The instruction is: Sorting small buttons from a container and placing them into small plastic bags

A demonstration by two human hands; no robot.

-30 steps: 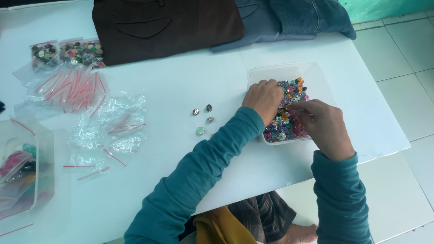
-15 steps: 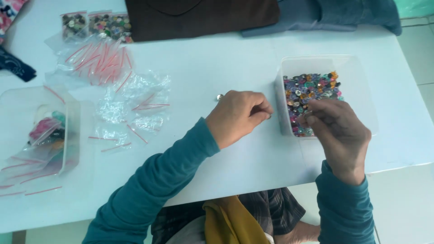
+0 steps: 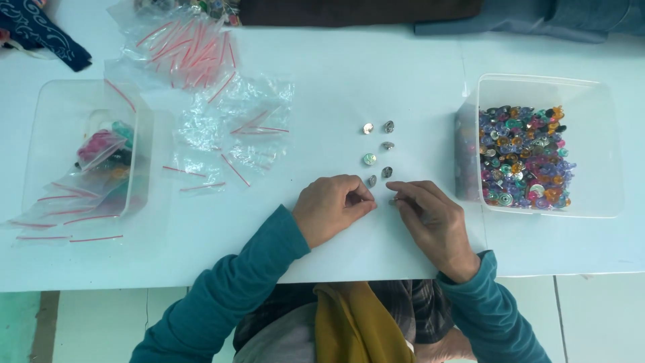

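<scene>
Both hands off the button tub, now at the small row on the table.

Left hand (image 3: 334,206) and right hand (image 3: 430,218) have left the clear tub of coloured buttons (image 3: 524,158) and meet below the laid-out silver buttons (image 3: 377,153). Fingertips of each pinch together, nearly touching; whether either holds a button, cannot tell. Six now lie on the white table (image 3: 336,81), against four a second ago.
</scene>
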